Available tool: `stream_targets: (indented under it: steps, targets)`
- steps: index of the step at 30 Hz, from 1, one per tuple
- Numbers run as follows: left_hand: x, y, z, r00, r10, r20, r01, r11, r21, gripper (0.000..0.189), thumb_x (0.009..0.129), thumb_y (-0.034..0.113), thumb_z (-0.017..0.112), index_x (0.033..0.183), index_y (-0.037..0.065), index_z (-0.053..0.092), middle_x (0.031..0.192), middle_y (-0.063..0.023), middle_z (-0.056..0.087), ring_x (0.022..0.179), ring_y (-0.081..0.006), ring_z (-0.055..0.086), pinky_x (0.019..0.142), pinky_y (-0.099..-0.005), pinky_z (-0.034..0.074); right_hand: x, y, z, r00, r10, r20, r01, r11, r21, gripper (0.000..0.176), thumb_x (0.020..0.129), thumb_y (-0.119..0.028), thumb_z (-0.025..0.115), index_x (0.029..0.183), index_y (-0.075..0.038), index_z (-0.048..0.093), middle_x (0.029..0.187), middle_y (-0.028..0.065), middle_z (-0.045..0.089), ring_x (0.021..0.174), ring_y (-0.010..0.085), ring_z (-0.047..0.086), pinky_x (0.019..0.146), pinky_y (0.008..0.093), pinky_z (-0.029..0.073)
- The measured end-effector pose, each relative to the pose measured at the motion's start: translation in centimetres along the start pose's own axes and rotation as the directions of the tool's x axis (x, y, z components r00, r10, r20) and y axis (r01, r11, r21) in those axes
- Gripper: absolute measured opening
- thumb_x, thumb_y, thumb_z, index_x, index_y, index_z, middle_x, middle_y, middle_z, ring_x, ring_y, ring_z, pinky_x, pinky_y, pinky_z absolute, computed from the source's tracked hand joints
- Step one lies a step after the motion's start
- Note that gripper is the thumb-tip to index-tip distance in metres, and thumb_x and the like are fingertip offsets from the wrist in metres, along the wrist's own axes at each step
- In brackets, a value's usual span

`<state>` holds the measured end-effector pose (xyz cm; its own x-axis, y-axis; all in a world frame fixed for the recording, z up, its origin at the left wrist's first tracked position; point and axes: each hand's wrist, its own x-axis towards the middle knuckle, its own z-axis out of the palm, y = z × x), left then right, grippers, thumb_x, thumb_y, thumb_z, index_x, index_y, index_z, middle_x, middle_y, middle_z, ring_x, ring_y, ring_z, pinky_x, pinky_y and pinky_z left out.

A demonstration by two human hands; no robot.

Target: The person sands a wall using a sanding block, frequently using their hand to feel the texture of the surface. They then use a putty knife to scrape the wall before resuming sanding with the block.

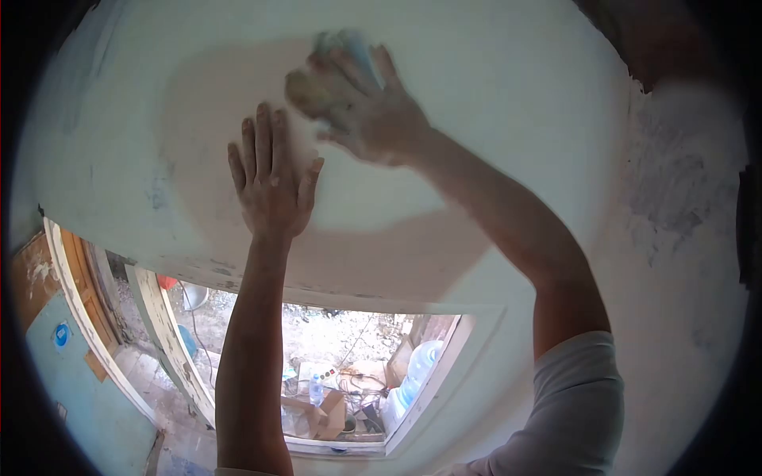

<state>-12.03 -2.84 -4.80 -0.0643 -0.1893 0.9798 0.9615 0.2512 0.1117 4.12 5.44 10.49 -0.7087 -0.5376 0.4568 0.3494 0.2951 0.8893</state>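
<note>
My left hand lies flat against the pale wall, its fingers stretched upward and somewhat apart, with nothing in it. Higher and to the right, my right hand is smeared by motion. Under its fingers it presses a soft-looking yellow-brown and blue-grey pad to the wall. Blur hides whether this pad is a rag, a sponge or folded sandpaper. The wall surface around both hands is whitish, with faint grey-blue patches.
Below the hands is a window opening with a white frame. Through it show a clear bottle, a cardboard box, a large blue water jug and a power strip. A light-blue door stands at lower left.
</note>
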Motion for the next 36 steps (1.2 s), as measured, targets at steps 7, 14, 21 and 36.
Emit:
stream_targets:
  steps: [7,14,21,36]
  targets:
    - [0.1,0.1,-0.1,1.0,-0.019,0.023,0.018,0.999,0.032,0.082,0.106,0.063,0.043,0.167,0.01,0.033,0.174,-0.0141,0.031,0.159,-0.0391,0.03,0.128,-0.0618,0.021,-1.8,18.6,-0.9,0.723,0.617,-0.311,-0.689,0.67,-0.275,0.077,0.099,-0.074,0.048,0.16,-0.027,0.047,0.173,0.0081,0.032,0.16,0.0356,0.025,0.12,0.0754,0.018]
    - [0.1,0.1,0.0,1.0,-0.016,0.012,0.016,1.0,-0.006,0.082,0.105,0.063,0.044,0.166,0.009,0.035,0.174,-0.0142,0.031,0.159,-0.0388,0.03,0.128,-0.0612,0.02,0.5,0.8,-0.7,0.997,0.066,-0.036,-0.064,0.996,0.057,0.082,0.096,-0.075,0.052,0.16,-0.024,0.048,0.173,0.01,0.031,0.16,0.0375,0.023,0.116,0.0803,0.02]
    - [0.1,0.2,-0.1,1.0,-0.012,0.004,0.011,0.999,0.03,0.08,0.105,0.06,0.047,0.166,0.009,0.036,0.173,-0.0145,0.032,0.158,-0.0394,0.033,0.127,-0.0617,0.022,-1.7,16.9,-2.1,0.83,0.517,-0.208,-0.556,0.793,-0.248,0.08,0.094,-0.081,0.048,0.158,-0.034,0.048,0.17,0.0112,0.035,0.158,0.0358,0.027,0.114,0.0814,0.022]
    - [0.1,0.2,-0.2,1.0,-0.002,-0.011,0.002,1.0,-0.002,0.074,0.109,0.056,0.044,0.166,0.008,0.037,0.173,-0.0146,0.033,0.158,-0.0405,0.033,0.126,-0.0621,0.023,1.2,10.8,-0.5,0.922,0.374,-0.098,-0.386,0.91,-0.152,0.079,0.093,-0.08,0.051,0.156,-0.032,0.052,0.17,0.0099,0.035,0.159,0.0355,0.027,0.116,0.08,0.022]
